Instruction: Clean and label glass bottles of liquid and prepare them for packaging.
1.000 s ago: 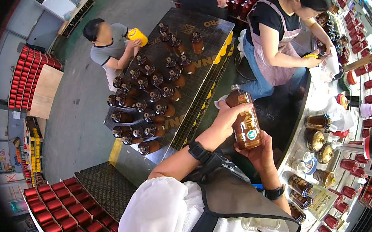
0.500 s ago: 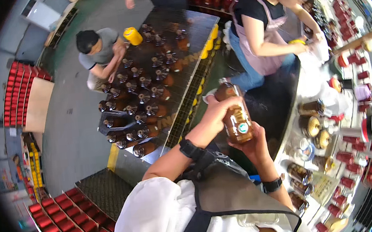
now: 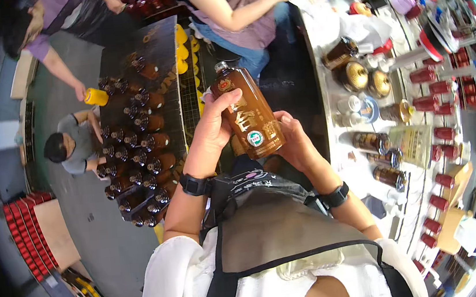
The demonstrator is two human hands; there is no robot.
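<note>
A brown glass bottle (image 3: 249,112) with gold print and a small round green-and-white sticker is held in front of my chest, tilted, its neck pointing away. My left hand (image 3: 217,116) wraps its left side, with the thumb lying across the front. At the lower right of the bottle is my right hand (image 3: 295,142), its fingers curled behind and against the base. Similar brown bottles (image 3: 147,140) stand crowded together on a dark table (image 3: 163,46) to my left.
On my right a white worktable (image 3: 333,167) carries brown bottles, gold caps (image 3: 379,84) and red caps (image 3: 430,105). Across from me a seated person in an apron (image 3: 242,26) works. Another crouches by the bottles, and a standing person's hand reaches a yellow container (image 3: 95,97).
My view has turned toward the right-hand worktable. The bottle has come nearer my chest, still between both hands. The standing person at the left now has a hand at the yellow container.
</note>
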